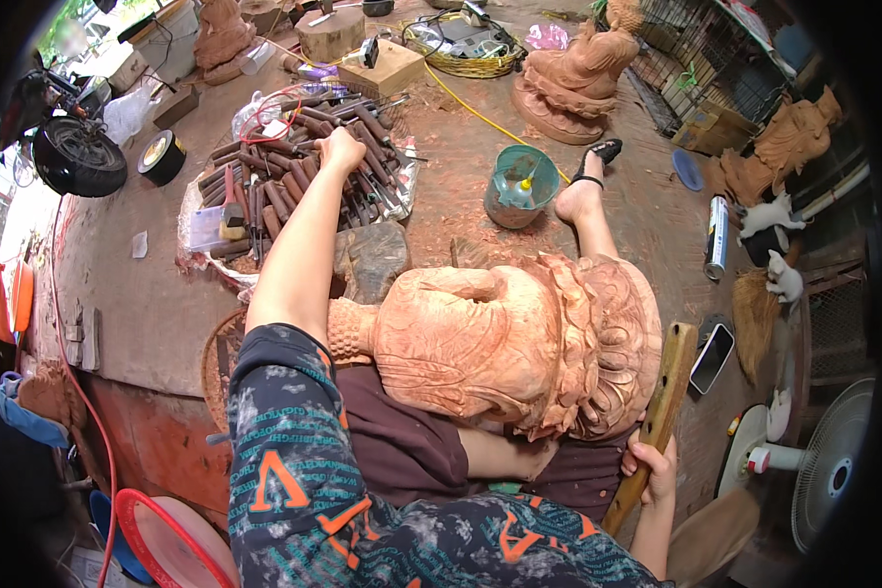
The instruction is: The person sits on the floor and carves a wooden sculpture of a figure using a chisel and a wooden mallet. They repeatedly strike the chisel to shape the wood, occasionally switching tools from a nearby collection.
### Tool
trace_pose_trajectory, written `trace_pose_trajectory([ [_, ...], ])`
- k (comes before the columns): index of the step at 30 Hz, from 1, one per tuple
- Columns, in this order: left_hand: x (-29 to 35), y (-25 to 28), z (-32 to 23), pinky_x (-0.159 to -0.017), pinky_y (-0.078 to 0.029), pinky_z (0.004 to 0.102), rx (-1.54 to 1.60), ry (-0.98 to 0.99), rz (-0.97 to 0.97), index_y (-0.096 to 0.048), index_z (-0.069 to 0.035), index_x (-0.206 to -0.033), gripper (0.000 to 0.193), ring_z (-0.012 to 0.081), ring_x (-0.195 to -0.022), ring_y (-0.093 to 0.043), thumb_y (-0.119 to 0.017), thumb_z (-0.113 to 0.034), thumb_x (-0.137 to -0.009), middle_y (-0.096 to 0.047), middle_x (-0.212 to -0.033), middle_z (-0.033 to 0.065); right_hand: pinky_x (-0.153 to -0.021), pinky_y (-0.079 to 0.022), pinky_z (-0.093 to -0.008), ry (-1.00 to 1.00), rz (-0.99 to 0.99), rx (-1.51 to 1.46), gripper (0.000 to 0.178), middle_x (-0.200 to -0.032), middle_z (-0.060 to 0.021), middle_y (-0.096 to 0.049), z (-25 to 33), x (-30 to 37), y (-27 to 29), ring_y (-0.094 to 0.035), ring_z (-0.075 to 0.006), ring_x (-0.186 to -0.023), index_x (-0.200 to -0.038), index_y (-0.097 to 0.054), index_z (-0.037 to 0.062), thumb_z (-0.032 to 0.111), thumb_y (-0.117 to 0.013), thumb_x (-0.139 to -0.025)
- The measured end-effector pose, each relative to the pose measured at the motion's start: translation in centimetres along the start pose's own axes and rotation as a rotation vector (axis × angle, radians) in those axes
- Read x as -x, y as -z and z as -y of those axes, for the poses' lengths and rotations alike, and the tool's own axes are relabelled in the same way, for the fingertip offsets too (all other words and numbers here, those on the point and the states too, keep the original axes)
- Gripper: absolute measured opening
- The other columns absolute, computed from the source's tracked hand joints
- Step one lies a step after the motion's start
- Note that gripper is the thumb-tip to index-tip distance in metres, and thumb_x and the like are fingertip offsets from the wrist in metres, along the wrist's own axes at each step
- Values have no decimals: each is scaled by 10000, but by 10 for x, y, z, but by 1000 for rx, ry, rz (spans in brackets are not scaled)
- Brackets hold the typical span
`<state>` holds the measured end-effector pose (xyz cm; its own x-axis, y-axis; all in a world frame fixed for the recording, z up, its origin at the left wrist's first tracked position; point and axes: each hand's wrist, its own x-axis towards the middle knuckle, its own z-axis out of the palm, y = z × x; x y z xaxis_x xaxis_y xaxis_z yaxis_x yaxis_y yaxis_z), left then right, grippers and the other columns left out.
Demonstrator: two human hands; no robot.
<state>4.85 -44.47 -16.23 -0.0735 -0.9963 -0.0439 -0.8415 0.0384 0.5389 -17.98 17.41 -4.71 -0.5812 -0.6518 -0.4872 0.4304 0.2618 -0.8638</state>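
A carved wooden statue point(470, 343) with a knobbly head and a petalled base lies on its side across my lap, head to the left. My left hand point(341, 149) reaches past it to a heap of wooden-handled carving chisels point(284, 181). Its fingers are curled down among the handles; what they hold is hidden. At the statue's base end, my right hand point(654, 468) is closed round a long flat wooden bar point(668, 392) with dark holes along it, which stands slanted. Beyond the statue's head sits a dark wood block point(372, 260).
A green translucent bucket point(521, 186) stands beyond the statue, near my bare, sandalled foot point(583, 196). Another carved statue point(578, 78) is farther back. On the right are a phone point(712, 358), a spray can point(717, 237), white kittens point(784, 277) and a fan point(833, 470). A red cable point(88, 402) runs along the left.
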Motion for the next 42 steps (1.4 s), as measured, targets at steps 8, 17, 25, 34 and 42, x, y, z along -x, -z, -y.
trace_pose_trajectory([
  [8,-4,25,42,-799,-563,389,-68,-151,-44,-729,-52,-1025,272,271,-870,-697,-681,-163,-782,-721,-955,191,-434,-420,-283,-26,-32,-5,420,-718,-71,-513,-1,1,0,-500,-150,-496,-1116,-475,19,54,-668,-744],
  [17,37,64,94,-646,-596,400,212,123,216,-633,42,-986,316,275,-613,-717,-724,-212,-821,-718,-849,208,-421,-433,-292,-30,-3,-35,326,-728,-74,-516,-4,-6,5,-510,-158,-498,-1037,-465,38,49,-649,-768],
  [25,61,24,81,-603,-588,393,255,164,-46,-500,77,-1148,533,279,-688,-727,-796,-100,-742,-718,-952,209,-434,-422,-287,-26,25,-46,408,-738,-78,-517,-3,-3,6,-493,-152,-501,-1147,-466,31,59,-642,-780],
  [34,164,118,-36,-587,-403,180,1333,-343,261,-479,2,-1311,383,35,-686,-478,-549,-154,-968,-519,-860,-10,-466,-406,-283,-64,214,-120,511,-767,-83,-532,2,-14,9,-501,-144,-518,-1271,-469,-9,67,-660,-803],
  [42,302,119,-238,-423,-360,252,1091,-775,154,-493,-52,-1181,394,83,-519,-433,-498,-390,-978,-507,-673,-3,-495,-430,-284,-44,268,-174,527,-762,-88,-523,-3,-12,15,-514,-148,-544,-1293,-441,-8,60,-643,-811],
])
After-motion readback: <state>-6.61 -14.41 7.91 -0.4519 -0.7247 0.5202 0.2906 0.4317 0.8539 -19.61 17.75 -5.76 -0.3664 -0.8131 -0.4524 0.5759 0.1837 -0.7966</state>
